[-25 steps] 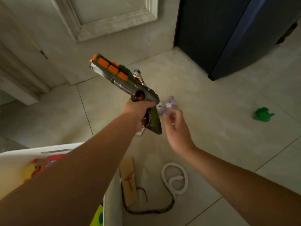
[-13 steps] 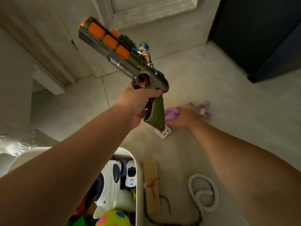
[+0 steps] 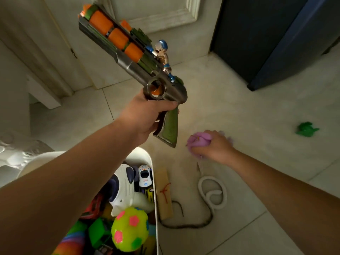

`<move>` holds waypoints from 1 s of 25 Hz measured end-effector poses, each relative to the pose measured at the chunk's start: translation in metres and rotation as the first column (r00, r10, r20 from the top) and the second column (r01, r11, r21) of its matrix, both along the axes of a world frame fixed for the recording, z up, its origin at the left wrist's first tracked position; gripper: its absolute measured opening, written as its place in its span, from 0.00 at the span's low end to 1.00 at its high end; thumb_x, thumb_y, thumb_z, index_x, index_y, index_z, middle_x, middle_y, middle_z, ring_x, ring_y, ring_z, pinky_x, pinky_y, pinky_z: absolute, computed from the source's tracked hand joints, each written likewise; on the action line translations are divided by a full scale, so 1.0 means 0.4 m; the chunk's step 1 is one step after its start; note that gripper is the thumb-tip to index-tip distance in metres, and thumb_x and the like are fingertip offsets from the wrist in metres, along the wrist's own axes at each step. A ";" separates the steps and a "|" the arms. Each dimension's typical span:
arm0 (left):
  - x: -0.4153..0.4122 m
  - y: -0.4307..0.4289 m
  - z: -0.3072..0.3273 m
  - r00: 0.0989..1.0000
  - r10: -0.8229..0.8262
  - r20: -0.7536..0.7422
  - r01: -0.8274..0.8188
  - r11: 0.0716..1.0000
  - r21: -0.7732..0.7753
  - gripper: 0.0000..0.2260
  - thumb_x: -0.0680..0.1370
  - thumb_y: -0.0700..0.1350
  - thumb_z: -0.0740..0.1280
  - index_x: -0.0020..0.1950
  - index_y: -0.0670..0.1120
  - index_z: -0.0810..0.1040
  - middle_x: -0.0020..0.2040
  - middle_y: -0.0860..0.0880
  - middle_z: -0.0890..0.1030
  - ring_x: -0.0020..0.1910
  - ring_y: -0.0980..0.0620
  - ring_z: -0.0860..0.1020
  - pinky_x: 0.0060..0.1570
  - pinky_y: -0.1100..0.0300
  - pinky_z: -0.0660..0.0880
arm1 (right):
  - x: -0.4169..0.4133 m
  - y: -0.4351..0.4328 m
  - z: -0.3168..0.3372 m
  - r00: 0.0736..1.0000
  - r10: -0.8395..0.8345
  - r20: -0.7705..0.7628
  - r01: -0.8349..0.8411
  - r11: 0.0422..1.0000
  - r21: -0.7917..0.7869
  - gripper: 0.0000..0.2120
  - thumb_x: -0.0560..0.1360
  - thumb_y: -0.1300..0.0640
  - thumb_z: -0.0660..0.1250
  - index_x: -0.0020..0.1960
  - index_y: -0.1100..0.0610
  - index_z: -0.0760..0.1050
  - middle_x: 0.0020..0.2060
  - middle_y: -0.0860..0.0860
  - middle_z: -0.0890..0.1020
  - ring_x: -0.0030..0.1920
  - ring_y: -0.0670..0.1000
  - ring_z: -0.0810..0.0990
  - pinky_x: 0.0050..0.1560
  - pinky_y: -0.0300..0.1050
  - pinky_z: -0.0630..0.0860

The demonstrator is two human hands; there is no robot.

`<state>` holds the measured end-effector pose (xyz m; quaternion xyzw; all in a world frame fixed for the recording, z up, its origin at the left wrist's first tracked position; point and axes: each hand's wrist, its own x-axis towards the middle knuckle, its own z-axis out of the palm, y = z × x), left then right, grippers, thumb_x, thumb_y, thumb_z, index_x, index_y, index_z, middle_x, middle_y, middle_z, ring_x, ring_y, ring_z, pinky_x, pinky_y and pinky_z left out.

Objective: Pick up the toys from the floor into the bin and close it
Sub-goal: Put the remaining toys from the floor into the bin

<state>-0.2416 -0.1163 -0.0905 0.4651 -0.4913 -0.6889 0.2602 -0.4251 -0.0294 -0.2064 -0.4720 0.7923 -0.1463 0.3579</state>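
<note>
My left hand (image 3: pixel 145 115) grips a green, grey and orange toy gun (image 3: pixel 128 50) by its handle, held up above the floor; a small chrome figure (image 3: pixel 162 56) sits on top of the gun. My right hand (image 3: pixel 213 146) is curled round a purple soft toy (image 3: pixel 197 139), low over the tiles to the right of the gun's handle. The white bin (image 3: pixel 153 181) stands open at the lower left, filled with several toys, among them a toy car (image 3: pixel 144 176) and a yellow-green spotted ball (image 3: pixel 129 229).
On the tiles beside the bin lie a wooden block (image 3: pixel 163 192) with a red mark, a white and dark toy snake (image 3: pixel 211 197) and, far right, a green toy (image 3: pixel 306 128). A white door (image 3: pixel 147 13) and a dark cabinet (image 3: pixel 266 37) stand behind.
The view has swung down towards the bin. My left hand raised the gun. My right hand took the purple toy fully into its grip and drew it back towards the bin.
</note>
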 end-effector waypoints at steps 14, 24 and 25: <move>0.612 0.378 0.188 0.946 -0.275 0.171 0.231 0.943 0.239 0.16 0.73 0.30 0.68 0.56 0.47 0.76 0.54 0.46 0.82 0.54 0.46 0.78 0.56 0.56 0.72 | 0.475 0.228 0.596 0.859 0.142 0.492 -0.040 0.976 -0.213 0.13 0.72 0.54 0.69 0.49 0.35 0.76 0.25 0.40 0.76 0.20 0.42 0.70 0.27 0.35 0.63; 0.702 0.419 0.028 0.905 -0.426 0.009 0.381 0.817 0.432 0.12 0.73 0.42 0.65 0.57 0.45 0.76 0.49 0.41 0.82 0.43 0.44 0.81 0.48 0.55 0.78 | 0.610 0.262 0.460 0.823 -0.141 0.550 0.074 0.987 0.142 0.09 0.70 0.44 0.69 0.48 0.35 0.74 0.24 0.51 0.71 0.19 0.47 0.63 0.38 0.43 0.69; 0.693 0.423 0.008 0.935 -0.355 0.009 0.321 0.856 0.406 0.13 0.73 0.48 0.65 0.53 0.43 0.79 0.46 0.41 0.82 0.39 0.46 0.80 0.47 0.55 0.78 | 0.610 0.251 0.454 0.825 -0.167 0.540 0.085 0.981 0.174 0.09 0.68 0.42 0.69 0.48 0.38 0.75 0.27 0.53 0.70 0.21 0.48 0.62 0.41 0.46 0.69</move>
